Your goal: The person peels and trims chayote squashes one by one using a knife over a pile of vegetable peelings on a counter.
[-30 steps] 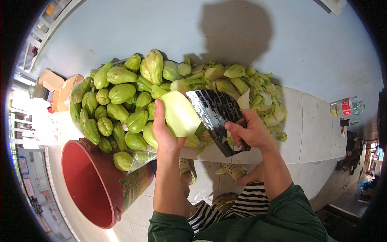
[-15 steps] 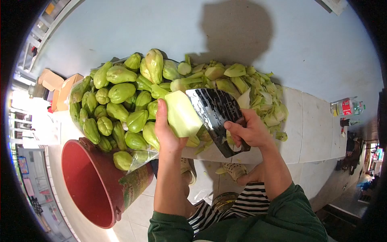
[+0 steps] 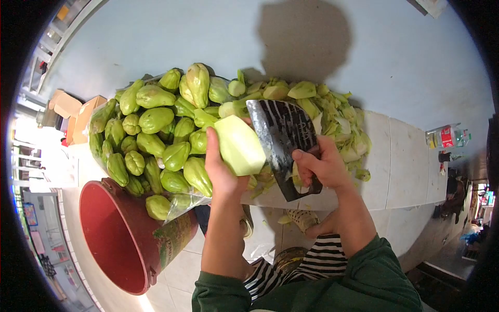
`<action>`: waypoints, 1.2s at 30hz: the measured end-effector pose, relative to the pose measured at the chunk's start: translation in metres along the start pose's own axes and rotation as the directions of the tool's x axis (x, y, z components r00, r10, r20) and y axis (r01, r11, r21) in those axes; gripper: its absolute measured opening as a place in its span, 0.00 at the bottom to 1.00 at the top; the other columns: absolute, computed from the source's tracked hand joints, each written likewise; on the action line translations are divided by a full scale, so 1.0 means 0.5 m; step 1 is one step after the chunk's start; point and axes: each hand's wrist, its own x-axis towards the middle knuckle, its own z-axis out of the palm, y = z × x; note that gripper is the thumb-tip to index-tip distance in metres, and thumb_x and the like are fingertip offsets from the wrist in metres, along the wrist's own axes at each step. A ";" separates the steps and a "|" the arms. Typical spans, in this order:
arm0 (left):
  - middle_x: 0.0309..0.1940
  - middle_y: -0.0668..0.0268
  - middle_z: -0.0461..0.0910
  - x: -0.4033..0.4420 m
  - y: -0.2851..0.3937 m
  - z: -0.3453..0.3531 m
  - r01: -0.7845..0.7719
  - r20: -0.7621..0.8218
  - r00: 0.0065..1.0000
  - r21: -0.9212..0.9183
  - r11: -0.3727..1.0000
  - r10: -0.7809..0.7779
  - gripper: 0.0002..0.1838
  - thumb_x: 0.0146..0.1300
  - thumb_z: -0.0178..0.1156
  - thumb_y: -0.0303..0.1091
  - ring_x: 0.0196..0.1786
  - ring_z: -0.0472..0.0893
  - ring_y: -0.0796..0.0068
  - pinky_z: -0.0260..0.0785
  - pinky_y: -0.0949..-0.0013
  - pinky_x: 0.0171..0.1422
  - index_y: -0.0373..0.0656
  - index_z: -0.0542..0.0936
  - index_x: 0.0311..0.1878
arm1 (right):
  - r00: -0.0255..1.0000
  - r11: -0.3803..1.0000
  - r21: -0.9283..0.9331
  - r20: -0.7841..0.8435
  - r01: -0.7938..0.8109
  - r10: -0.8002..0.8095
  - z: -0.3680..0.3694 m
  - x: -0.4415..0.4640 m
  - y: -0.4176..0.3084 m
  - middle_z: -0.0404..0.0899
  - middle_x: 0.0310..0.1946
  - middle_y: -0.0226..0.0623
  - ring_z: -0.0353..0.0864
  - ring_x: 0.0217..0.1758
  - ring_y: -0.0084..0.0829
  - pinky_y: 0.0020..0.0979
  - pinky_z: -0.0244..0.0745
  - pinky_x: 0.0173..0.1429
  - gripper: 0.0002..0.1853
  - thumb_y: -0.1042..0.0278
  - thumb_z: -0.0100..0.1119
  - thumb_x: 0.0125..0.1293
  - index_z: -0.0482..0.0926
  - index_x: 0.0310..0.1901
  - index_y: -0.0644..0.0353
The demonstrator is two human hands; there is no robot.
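Note:
A peeled, pale green chayote (image 3: 240, 146) rests in my left hand (image 3: 223, 174), with the thumb along its left side and the fingers mostly hidden behind it. My right hand (image 3: 323, 165) is wrapped round the handle of a broad, dark cleaver (image 3: 283, 138). Its blade stands upright just right of the chayote, with the pale edge toward it; whether they touch I cannot tell. Behind my left hand lies a large pile of unpeeled chayotes (image 3: 156, 120) in clear plastic. Peelings (image 3: 343, 127) are heaped behind and to the right of the cleaver.
A red bucket (image 3: 112, 239) lies tipped toward the left, its mouth showing. Cardboard boxes (image 3: 86, 117) stand at the far left. On the tiled ledge (image 3: 377, 156), at its right end, is a plastic bottle (image 3: 448, 137) with a red label. A pale wall (image 3: 208, 31) rises behind.
The cleaver has moved up slightly and its blade now stands more upright. The chayote has shifted a little to the right and turned slightly in my left hand.

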 end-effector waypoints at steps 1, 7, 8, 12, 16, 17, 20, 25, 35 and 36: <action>0.46 0.58 0.81 0.005 0.009 -0.008 -0.017 0.193 0.981 0.010 1.000 0.015 0.32 0.73 0.42 0.59 0.46 0.81 0.62 0.74 0.61 0.53 0.37 0.75 0.56 | 1.000 0.999 0.045 -0.007 0.010 -0.009 -0.007 0.000 0.001 0.70 0.13 0.25 0.69 0.13 0.17 0.25 0.65 0.18 0.12 0.63 0.63 0.68 0.73 0.34 0.62; 0.37 0.57 0.81 0.001 0.017 -0.001 -0.051 0.200 0.979 0.070 0.996 0.036 0.34 0.74 0.36 0.60 0.38 0.81 0.65 0.75 0.65 0.45 0.34 0.76 0.52 | 0.999 0.999 -0.029 0.042 0.030 -0.029 -0.016 -0.001 0.007 0.70 0.12 0.25 0.68 0.13 0.17 0.25 0.65 0.18 0.12 0.63 0.63 0.69 0.73 0.34 0.61; 0.38 0.58 0.81 0.001 0.016 -0.004 -0.054 0.203 0.978 0.071 0.996 0.039 0.34 0.74 0.36 0.60 0.39 0.81 0.65 0.75 0.65 0.46 0.34 0.76 0.52 | 0.999 0.999 -0.029 0.042 0.030 -0.029 -0.017 -0.001 0.008 0.70 0.12 0.25 0.68 0.13 0.17 0.25 0.65 0.18 0.12 0.63 0.63 0.69 0.73 0.34 0.61; 0.41 0.59 0.82 -0.001 0.019 0.001 -0.088 0.101 0.992 0.107 0.990 0.078 0.32 0.75 0.39 0.58 0.42 0.81 0.67 0.75 0.65 0.48 0.35 0.76 0.53 | 0.999 0.997 -0.072 0.053 -0.005 0.009 -0.014 -0.002 0.003 0.70 0.12 0.25 0.68 0.13 0.17 0.25 0.65 0.18 0.12 0.63 0.63 0.68 0.73 0.34 0.61; 0.43 0.60 0.82 0.000 0.019 0.001 -0.067 -0.024 0.997 0.057 0.996 0.068 0.32 0.75 0.40 0.58 0.44 0.81 0.67 0.74 0.65 0.49 0.35 0.76 0.54 | 0.999 0.993 -0.119 0.028 -0.023 0.026 -0.007 -0.008 0.003 0.70 0.12 0.25 0.68 0.13 0.17 0.25 0.65 0.18 0.13 0.62 0.64 0.67 0.73 0.35 0.62; 0.42 0.60 0.82 0.000 0.021 -0.001 -0.079 0.061 0.995 0.088 0.993 0.074 0.32 0.75 0.39 0.58 0.43 0.81 0.67 0.75 0.65 0.48 0.35 0.76 0.54 | 0.999 0.993 -0.119 0.030 -0.023 0.027 -0.008 -0.008 0.003 0.70 0.12 0.25 0.68 0.13 0.17 0.25 0.65 0.18 0.13 0.62 0.64 0.67 0.73 0.35 0.62; 0.41 0.58 0.82 0.004 0.022 -0.007 -0.089 0.177 0.982 0.112 0.990 0.068 0.33 0.75 0.38 0.59 0.41 0.82 0.66 0.75 0.65 0.47 0.34 0.76 0.53 | 1.000 0.998 -0.053 -0.017 -0.025 0.024 -0.012 -0.007 0.001 0.70 0.12 0.25 0.68 0.13 0.18 0.25 0.66 0.18 0.13 0.63 0.64 0.67 0.73 0.35 0.62; 0.39 0.57 0.81 0.002 0.021 -0.002 -0.070 0.168 0.984 0.082 0.994 0.055 0.34 0.75 0.37 0.59 0.39 0.82 0.65 0.75 0.65 0.45 0.33 0.76 0.52 | 0.999 0.998 -0.050 0.024 -0.036 0.038 -0.013 -0.007 -0.002 0.70 0.12 0.25 0.68 0.13 0.18 0.26 0.66 0.18 0.12 0.63 0.63 0.69 0.73 0.35 0.61; 0.45 0.59 0.82 0.002 0.016 -0.016 -0.066 0.202 0.978 0.096 0.993 0.045 0.32 0.74 0.41 0.58 0.45 0.81 0.65 0.74 0.63 0.52 0.35 0.76 0.55 | 0.998 0.998 -0.052 0.045 -0.040 0.043 -0.015 -0.006 -0.001 0.70 0.12 0.25 0.68 0.13 0.18 0.25 0.66 0.18 0.13 0.62 0.63 0.68 0.73 0.34 0.62; 0.46 0.59 0.81 0.004 0.015 -0.021 -0.074 0.270 0.962 0.089 0.993 0.047 0.31 0.74 0.42 0.57 0.46 0.81 0.64 0.74 0.62 0.54 0.35 0.75 0.57 | 0.998 0.998 -0.041 0.041 -0.039 0.041 -0.013 -0.006 -0.002 0.70 0.12 0.25 0.68 0.13 0.17 0.25 0.66 0.18 0.13 0.62 0.63 0.68 0.73 0.34 0.62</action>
